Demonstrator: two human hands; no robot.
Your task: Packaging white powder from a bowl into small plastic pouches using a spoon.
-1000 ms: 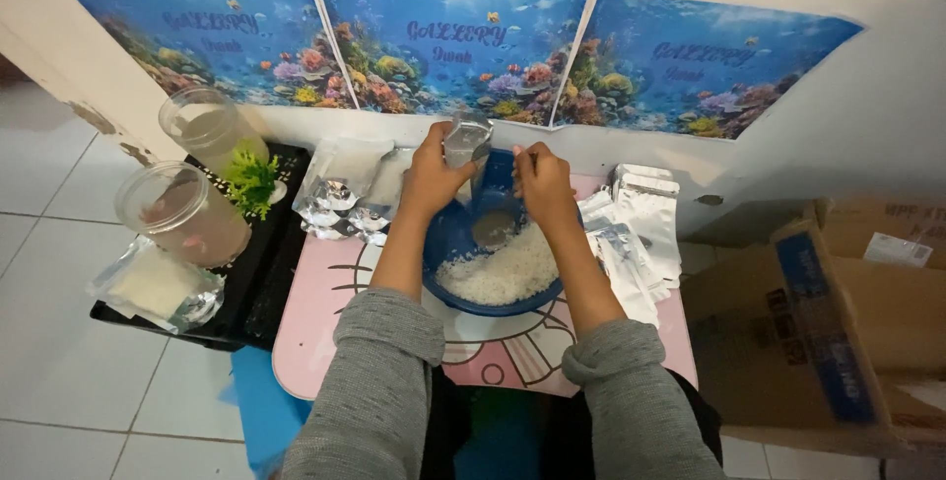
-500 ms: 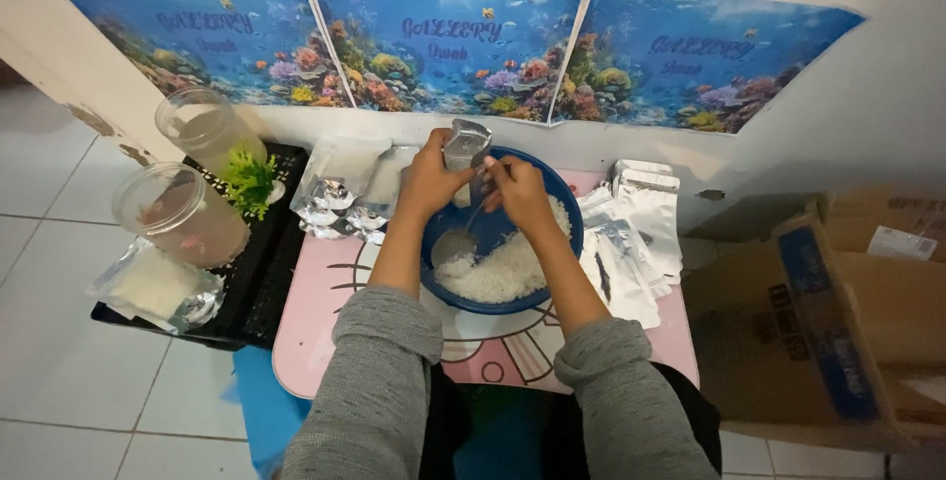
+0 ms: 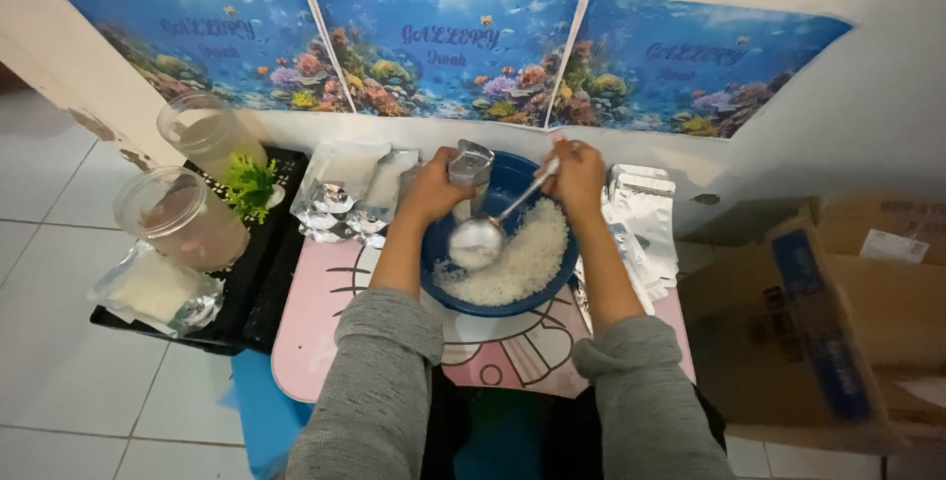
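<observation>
The right hand (image 3: 578, 172) is clenched on the upper end of a metal spoon (image 3: 490, 228). The spoon's long axis runs diagonally: the handle rises toward the upper right into the right hand, and the bowl of the spoon points down and to the lower left. The spoon bowl sits inside the blue bowl (image 3: 552, 288), over its left half, at the edge of the white grains (image 3: 522, 258). Whether the spoon bowl touches the grains cannot be told.

The left hand (image 3: 432, 184) grasps a small silver pouch (image 3: 470, 164), held upright at the far-left rim of the blue bowl, with its top end pointing away from the person. Whether the pouch mouth is open cannot be told.

The blue bowl stands on a small pink table (image 3: 325, 317), between the 2 forearms. The white grains lie mainly in the right and near parts of the bowl.

Surroundings:
- A heap of silver pouches (image 3: 345, 199) lies just left of the bowl.
- A stack of flat silver pouches (image 3: 645, 224) lies just right of the bowl.
- A black tray (image 3: 256, 288) beside the table carries 2 clear plastic jars (image 3: 182, 219), a green plastic plant (image 3: 249, 184) and a clear bag of white material (image 3: 153, 291).
- A cardboard box (image 3: 838, 322) stands to the right.
</observation>
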